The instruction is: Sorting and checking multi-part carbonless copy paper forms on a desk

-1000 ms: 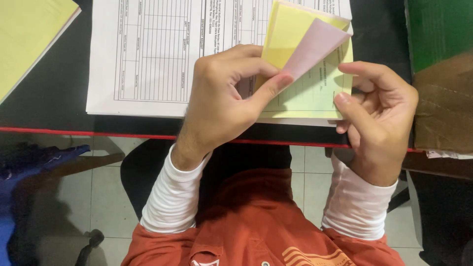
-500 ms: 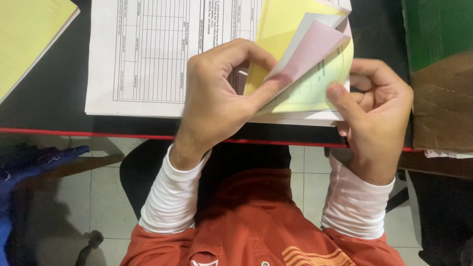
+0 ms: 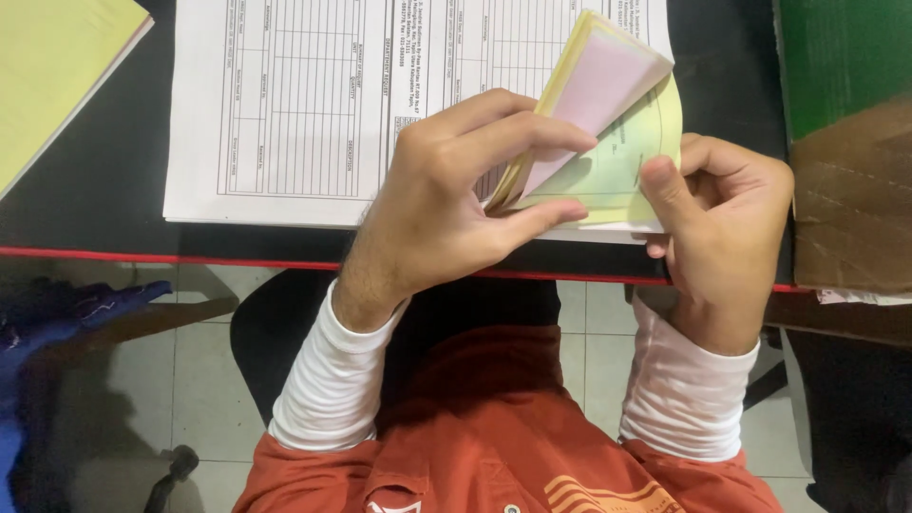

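A stack of printed white form sheets [image 3: 285,104] lies on the black desk [image 3: 104,180]. Its near right corner holds lifted yellow, white and pink carbon-copy pages [image 3: 603,85]. My left hand [image 3: 446,204] pinches the raised bundle of pages between thumb and fingers, folding them up and leftward. My right hand [image 3: 717,223] presses its thumb on the pale green page [image 3: 608,176] lying flat beneath, at the stack's near right corner.
A yellow pad [image 3: 57,66] lies at the far left. A green and brown cardboard box [image 3: 845,142] stands at the right. The desk's red front edge [image 3: 142,255] runs across; below it are tiled floor, a chair and blue cloth [image 3: 38,323].
My left hand has gathered more lifted pages into a tighter bundle and curled its fingers over them. The right thumb shifted slightly up the green page.
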